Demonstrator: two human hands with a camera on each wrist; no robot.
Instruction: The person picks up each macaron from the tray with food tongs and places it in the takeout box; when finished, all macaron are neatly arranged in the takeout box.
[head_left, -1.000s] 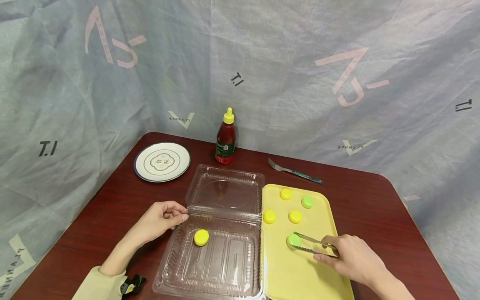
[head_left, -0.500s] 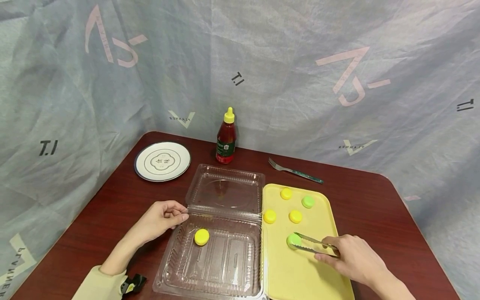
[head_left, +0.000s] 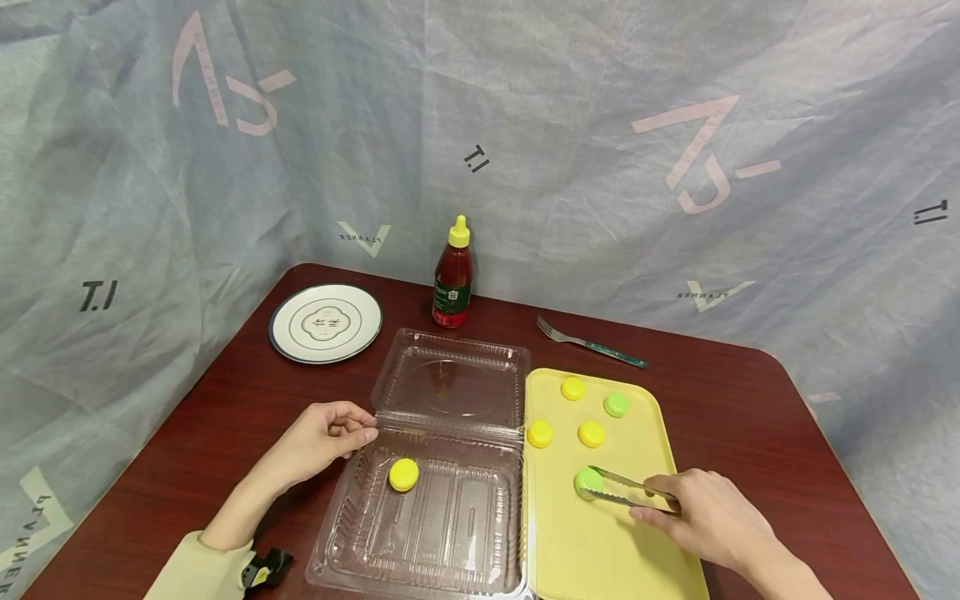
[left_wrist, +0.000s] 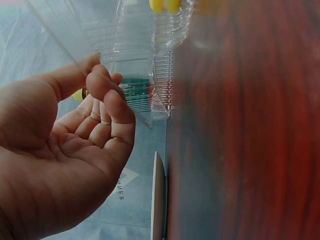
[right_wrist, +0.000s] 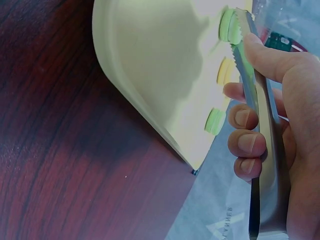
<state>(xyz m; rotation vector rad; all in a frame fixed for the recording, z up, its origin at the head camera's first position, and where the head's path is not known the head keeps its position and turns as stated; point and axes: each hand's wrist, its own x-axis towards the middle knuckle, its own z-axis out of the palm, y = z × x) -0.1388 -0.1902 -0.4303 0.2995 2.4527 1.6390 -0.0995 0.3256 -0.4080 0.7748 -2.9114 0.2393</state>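
My right hand (head_left: pixel 708 512) grips metal tongs (right_wrist: pixel 265 145) over the yellow tray (head_left: pixel 615 550). The serrated tips of the tongs stand on either side of a green macaron (head_left: pixel 588 482) on the tray. With thumb and forefinger, my left hand (head_left: pixel 330 437) pinches the rim of a clear plastic clamshell box (head_left: pixel 442 517) at its left side near the hinge. The box lies wide open, lid folded back, and one yellow macaron (head_left: pixel 403 474) sits in its base. Behind the tongs, several more macarons rest on the tray, among them a green one (head_left: pixel 617 404) and a yellow one (head_left: pixel 573 387).
A white plate (head_left: pixel 326 323) lies at the back left of the dark red table (head_left: pixel 720 392). Behind the lid stands a red sauce bottle (head_left: pixel 452 283) with a yellow cap. A fork (head_left: pixel 592 342) lies beyond the tray. Grey cloth (head_left: pixel 570 167) hangs around the table.
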